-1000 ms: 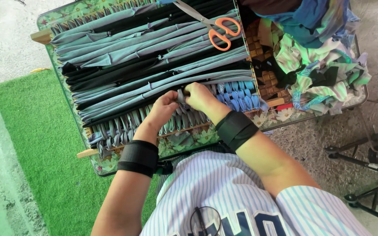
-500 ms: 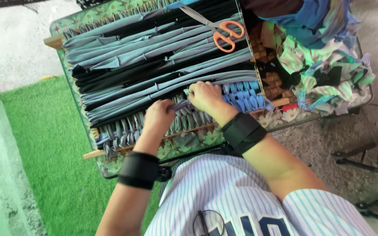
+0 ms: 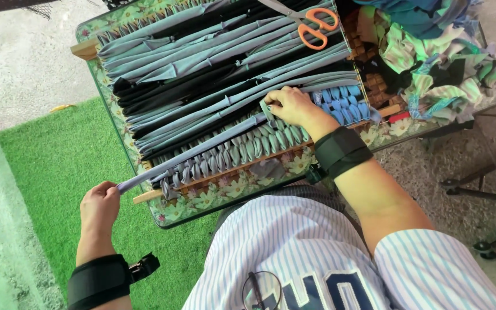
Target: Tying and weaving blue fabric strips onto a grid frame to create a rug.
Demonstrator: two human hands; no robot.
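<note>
A floral-patterned table (image 3: 202,202) carries a wooden weaving frame (image 3: 144,197) strung with grey-blue and black fabric strips (image 3: 213,74). A heap of coloured fabric scraps (image 3: 431,51) fills the table's right end. Orange-handled scissors (image 3: 311,26) lie near the far edge. The left hand (image 3: 100,208), off the near-left corner, pinches one grey strip (image 3: 190,154) taut. The right hand (image 3: 291,106) has its fingers curled on the strip's other end, at the woven rows along the near edge.

A floral-patterned table (image 3: 202,202) is set between green artificial turf (image 3: 47,166) and grey concrete ground (image 3: 24,63) in daylight.
</note>
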